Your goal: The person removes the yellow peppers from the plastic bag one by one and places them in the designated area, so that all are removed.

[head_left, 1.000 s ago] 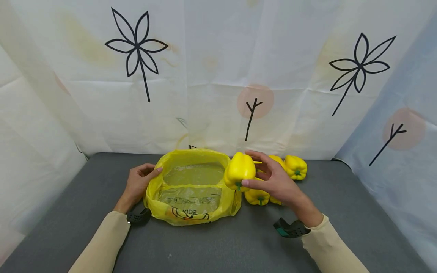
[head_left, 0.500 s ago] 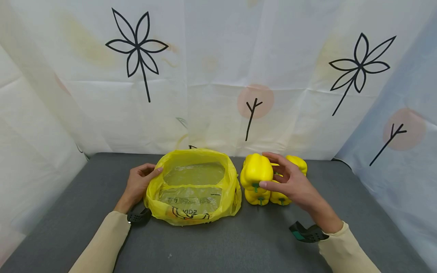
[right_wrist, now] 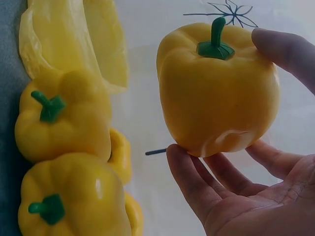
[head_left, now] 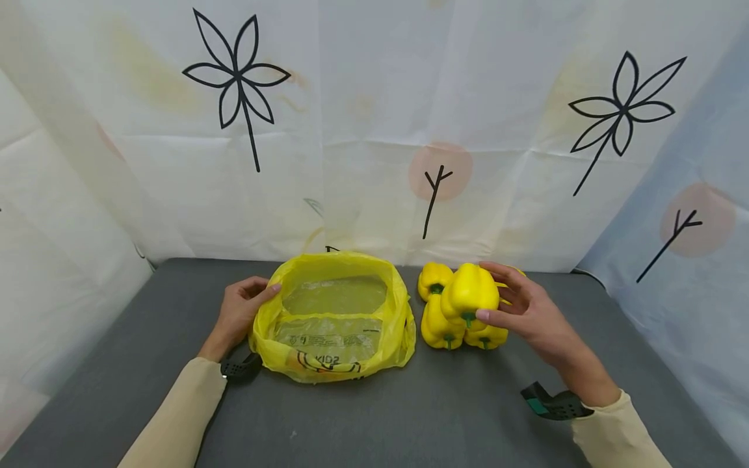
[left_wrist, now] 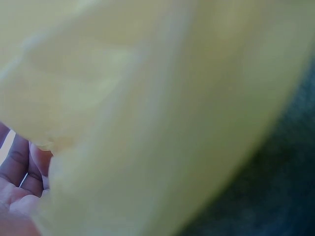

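Note:
A yellow plastic bag (head_left: 333,375) stands with its mouth wide on the dark table. My left hand (head_left: 240,313) pinches its left rim between thumb and fingers; in the left wrist view the blurred bag (left_wrist: 147,123) covers most of the fingers. My right hand (head_left: 535,312) grips a yellow bell pepper (head_left: 471,290) with a green stem, thumb at the stem end and fingers round the other side. The right wrist view has this pepper (right_wrist: 216,93) raised beside the others. Below and behind it sit more yellow peppers (head_left: 439,325), just right of the bag.
Another pepper (head_left: 434,279) lies at the back of the group, near the printed fabric wall (head_left: 374,130). The grey table (head_left: 351,422) stretches in front of the bag. Fabric side walls stand at left and right.
My right hand has carried the bell pepper rightward, from beside the bag's right rim to over the group of peppers. The left hand keeps its place on the bag.

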Available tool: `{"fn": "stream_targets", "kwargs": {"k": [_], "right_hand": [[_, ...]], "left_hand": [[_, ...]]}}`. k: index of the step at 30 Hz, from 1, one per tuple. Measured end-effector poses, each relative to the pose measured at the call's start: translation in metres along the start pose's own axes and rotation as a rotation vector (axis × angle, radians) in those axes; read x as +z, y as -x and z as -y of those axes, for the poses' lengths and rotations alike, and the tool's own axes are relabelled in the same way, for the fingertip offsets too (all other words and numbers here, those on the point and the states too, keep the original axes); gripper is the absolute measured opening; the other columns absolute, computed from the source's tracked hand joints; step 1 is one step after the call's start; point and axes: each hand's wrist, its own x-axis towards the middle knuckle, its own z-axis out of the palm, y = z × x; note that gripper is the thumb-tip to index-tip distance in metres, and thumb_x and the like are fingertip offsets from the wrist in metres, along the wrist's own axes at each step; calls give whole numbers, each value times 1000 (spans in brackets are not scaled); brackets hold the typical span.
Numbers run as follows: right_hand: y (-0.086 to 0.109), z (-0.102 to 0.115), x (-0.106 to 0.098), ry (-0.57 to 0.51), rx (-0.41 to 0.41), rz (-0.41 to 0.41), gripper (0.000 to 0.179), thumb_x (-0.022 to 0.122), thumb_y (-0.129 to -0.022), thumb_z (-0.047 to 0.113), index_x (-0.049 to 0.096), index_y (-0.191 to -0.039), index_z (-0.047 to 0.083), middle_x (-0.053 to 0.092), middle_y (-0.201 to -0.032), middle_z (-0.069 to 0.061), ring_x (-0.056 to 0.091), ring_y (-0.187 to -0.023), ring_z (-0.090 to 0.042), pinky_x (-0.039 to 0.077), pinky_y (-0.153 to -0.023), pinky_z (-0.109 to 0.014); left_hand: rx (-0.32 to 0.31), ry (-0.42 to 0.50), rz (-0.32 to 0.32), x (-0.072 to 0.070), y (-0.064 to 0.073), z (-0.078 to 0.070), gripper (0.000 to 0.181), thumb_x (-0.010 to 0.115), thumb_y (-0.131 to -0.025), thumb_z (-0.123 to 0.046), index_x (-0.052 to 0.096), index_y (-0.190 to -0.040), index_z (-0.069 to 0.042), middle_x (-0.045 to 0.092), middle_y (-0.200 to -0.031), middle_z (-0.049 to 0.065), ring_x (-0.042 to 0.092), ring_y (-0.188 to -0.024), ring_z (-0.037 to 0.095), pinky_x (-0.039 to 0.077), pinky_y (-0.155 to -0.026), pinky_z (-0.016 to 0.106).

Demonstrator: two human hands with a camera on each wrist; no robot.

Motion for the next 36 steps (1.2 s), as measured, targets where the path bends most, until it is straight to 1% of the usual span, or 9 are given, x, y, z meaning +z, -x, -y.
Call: {"fn": "stream_targets", "kwargs": {"k": [3,9,14,21,26,31,36], "right_hand": [[4,-2,-6,-15,-6,-4,69,67,-96,2,35,-156,12,38,-150,-12,54,-125,-13,54,-92,-25],[12,-11,-21,-49,-28,-6,66,62,-98,-3,34,-157,9,38,-150,-7,53,-125,-12,54,-91,-25],[16,-19,-32,-53,-12,-22,66,60,-99,-3,33,-158,11,37,-150,-3,53,-124,-11,53,-90,-24],[19,-28,-45,-51,-21,-27,66,59,-100,-4,32,-158,9,35,-152,-4,53,-124,-9,52,-91,-22],[23,-35,-58,-43,-2,-31,65,57,-101,-3,30,-159,10,34,-153,-2,51,-126,-4,51,-92,-19],[27,-45,-71,-37,18,-31,63,55,-102,-2,31,-159,11,36,-152,1,50,-126,-3,49,-93,-16],[31,-54,-82,-38,29,-13,60,52,-103,-3,33,-158,12,38,-150,5,48,-126,-2,49,-92,-16]], "left_hand": [[-2,10,-2,1,0,-2,34,69,-99,-17,66,-113,14,69,-91,-1,66,-75,14,59,-65,25],[-6,29,0,0,0,0,31,69,-99,-15,66,-112,13,70,-91,-1,66,-76,13,59,-66,25],[-4,36,4,0,0,1,31,69,-99,-15,66,-113,13,70,-92,-1,67,-77,14,59,-66,25],[-15,23,-7,0,0,0,33,70,-99,-16,66,-113,13,70,-92,-1,66,-76,13,59,-66,26],[-7,12,2,1,0,0,35,69,-99,-17,66,-114,14,69,-91,-2,66,-76,13,59,-66,25],[-7,15,5,1,0,0,35,69,-99,-17,65,-115,14,69,-91,-3,66,-76,13,59,-66,25],[-8,11,4,0,0,0,36,69,-99,-18,65,-115,14,69,-91,-3,66,-76,13,59,-66,25]]}}
